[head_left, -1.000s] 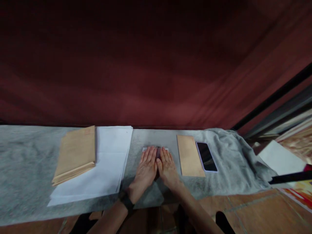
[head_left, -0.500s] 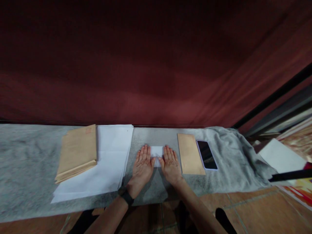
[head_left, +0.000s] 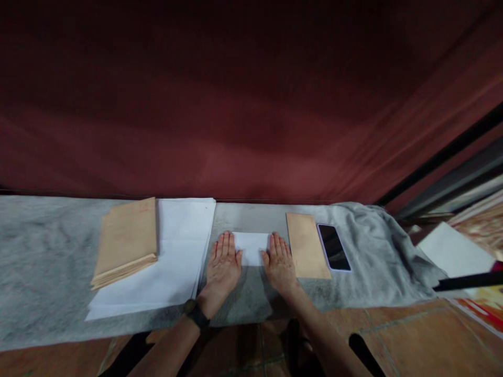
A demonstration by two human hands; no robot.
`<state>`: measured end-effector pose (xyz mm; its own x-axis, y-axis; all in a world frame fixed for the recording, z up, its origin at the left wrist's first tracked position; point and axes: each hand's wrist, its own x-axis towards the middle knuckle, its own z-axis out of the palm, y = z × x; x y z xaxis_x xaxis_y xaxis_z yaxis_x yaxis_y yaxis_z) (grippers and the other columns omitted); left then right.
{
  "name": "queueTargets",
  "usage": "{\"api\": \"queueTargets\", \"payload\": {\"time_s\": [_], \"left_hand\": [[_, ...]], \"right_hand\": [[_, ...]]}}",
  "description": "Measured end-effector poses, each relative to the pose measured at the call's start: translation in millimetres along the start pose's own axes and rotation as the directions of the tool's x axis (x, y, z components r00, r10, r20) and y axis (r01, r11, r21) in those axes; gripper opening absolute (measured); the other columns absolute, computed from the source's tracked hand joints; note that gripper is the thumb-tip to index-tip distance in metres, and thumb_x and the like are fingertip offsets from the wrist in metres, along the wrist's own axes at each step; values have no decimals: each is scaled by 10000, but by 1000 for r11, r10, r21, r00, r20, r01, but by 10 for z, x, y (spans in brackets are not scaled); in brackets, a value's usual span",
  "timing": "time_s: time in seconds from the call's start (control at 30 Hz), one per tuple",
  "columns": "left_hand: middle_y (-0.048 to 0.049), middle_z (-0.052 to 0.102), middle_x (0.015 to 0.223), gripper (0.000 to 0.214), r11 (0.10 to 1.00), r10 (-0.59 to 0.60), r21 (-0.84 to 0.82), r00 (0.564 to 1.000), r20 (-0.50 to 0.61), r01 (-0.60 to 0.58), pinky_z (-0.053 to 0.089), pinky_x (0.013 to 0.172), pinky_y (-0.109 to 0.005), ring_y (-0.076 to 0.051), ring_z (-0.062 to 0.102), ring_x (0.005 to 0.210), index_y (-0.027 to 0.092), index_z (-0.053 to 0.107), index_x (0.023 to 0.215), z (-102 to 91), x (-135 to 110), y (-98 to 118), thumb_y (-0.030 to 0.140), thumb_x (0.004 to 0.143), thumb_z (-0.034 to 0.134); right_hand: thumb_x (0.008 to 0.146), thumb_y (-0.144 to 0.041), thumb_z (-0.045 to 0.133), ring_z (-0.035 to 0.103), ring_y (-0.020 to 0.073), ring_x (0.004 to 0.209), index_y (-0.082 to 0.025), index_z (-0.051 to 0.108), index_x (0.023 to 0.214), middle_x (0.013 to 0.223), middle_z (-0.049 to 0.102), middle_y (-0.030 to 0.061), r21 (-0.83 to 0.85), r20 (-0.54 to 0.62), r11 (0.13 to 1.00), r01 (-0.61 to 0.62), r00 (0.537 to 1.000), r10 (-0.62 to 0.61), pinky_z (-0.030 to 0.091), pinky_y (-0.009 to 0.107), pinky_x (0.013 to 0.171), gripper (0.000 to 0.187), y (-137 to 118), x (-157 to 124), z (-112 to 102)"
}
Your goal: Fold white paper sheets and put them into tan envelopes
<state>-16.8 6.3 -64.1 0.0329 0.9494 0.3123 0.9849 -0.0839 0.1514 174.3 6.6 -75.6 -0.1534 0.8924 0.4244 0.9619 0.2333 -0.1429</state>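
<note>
A folded piece of white paper (head_left: 252, 248) lies flat on the grey cloth in front of me. My left hand (head_left: 224, 266) rests palm down over its left end, fingers stretched out. Over the right end lies my right hand (head_left: 280, 266), also flat with extended fingers. Both thumbs point inward across the paper, and its two ends are hidden under the hands. A single brown envelope (head_left: 308, 246) lies just right of my right hand.
Left of my hands, a stack of brown envelopes (head_left: 128, 235) sits on large white paper sheets (head_left: 183, 251). A phone (head_left: 334, 248) lies beside the single envelope. The grey cloth (head_left: 377, 256) bunches up at the right. A dark red curtain (head_left: 236, 115) hangs behind.
My hands have slid apart, the left one leftward and the right one slightly rightward, baring more of the white paper between them.
</note>
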Motion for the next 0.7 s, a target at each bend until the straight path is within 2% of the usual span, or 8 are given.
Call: {"api": "queueTargets", "payload": {"time_s": [0.13, 0.23, 0.33, 0.4, 0.5, 0.7], "left_hand": [[-234, 383, 1569, 593, 1000, 17, -6, 1000, -1, -17, 284, 1220, -488, -315, 332, 1488, -25, 418, 1479, -46, -18, -6, 318, 1003, 327], [-186, 378, 1588, 583, 985, 167, -42, 986, 11, -167, 286, 1225, -483, -279, 296, 1508, 26, 377, 1517, -95, -88, 73, 298, 1004, 317], [-153, 363, 1606, 588, 941, 333, -68, 942, 41, -330, 287, 1228, -450, -239, 279, 1516, 58, 313, 1552, -129, -190, 186, 206, 984, 288], [-150, 354, 1612, 613, 917, 396, -76, 917, 56, -392, 276, 1232, -444, -227, 284, 1514, 66, 272, 1568, -134, -244, 234, 152, 961, 275], [-160, 349, 1613, 619, 908, 415, -83, 907, 69, -410, 266, 1234, -450, -229, 291, 1511, 68, 249, 1575, -126, -279, 236, 164, 965, 282], [-155, 361, 1607, 583, 924, 378, -85, 925, 44, -373, 260, 1238, -446, -235, 281, 1515, 77, 307, 1557, -112, -291, 153, 244, 998, 301]], "right_hand": [[1059, -341, 354, 347, 298, 1476, -19, 361, 1526, 1575, 386, 219, 21, 7, 1000, -8, 1000, 8, 326, 479, 1182, 568, -34, 4, -66], [1059, -323, 323, 310, 275, 1499, -48, 331, 1548, 1602, 351, 185, 79, 66, 996, 51, 996, -56, 305, 482, 1202, 561, -139, -3, -144], [1067, -336, 282, 306, 234, 1504, -86, 353, 1547, 1605, 363, 135, 150, 136, 982, 111, 982, -132, 313, 439, 1211, 545, -272, -44, -199], [1072, -358, 276, 317, 223, 1500, -90, 376, 1538, 1597, 381, 127, 165, 156, 980, 114, 978, -140, 315, 419, 1214, 547, -331, -84, -214], [1071, -403, 299, 331, 233, 1493, -84, 388, 1531, 1589, 392, 137, 151, 152, 983, 110, 979, -133, 305, 424, 1219, 567, -339, -137, -218], [1064, -414, 339, 336, 252, 1490, -90, 349, 1550, 1596, 376, 150, 93, 114, 990, 104, 987, -114, 289, 441, 1217, 584, -230, -173, -227]]}}
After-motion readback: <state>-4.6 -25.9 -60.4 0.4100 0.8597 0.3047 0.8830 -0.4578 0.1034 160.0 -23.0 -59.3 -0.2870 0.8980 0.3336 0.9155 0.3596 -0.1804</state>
